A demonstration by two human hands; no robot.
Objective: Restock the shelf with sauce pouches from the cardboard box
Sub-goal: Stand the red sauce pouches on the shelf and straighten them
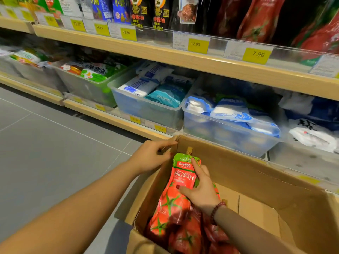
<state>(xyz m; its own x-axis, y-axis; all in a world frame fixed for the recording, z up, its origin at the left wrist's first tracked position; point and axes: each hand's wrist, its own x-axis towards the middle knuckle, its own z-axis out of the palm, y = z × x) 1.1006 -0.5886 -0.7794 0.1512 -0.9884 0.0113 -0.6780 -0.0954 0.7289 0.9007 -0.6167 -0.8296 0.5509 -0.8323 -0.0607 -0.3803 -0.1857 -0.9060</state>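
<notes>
An open cardboard box (pixel 256 180) sits on the floor in front of the shelf, with several red tomato sauce pouches (pixel 185 237) lying inside. My right hand (pixel 200 187) grips one red and green sauce pouch (pixel 176 191) by its upper part, with the gold spout pointing up, just above the others in the box. My left hand (pixel 150 158) pinches the box's far left corner flap. More red tomato pouches (pixel 260 19) stand on the upper shelf at the right, behind the 7.90 price tag (pixel 256 55).
Clear plastic bins (pixel 146 109) with white and blue bags fill the lower shelf right behind the box. Dark bottles and pouches (pixel 146 11) line the upper shelf. The wooden shelf edge (pixel 165 55) carries yellow price tags. Grey tiled floor (pixel 45 143) spreads to the left.
</notes>
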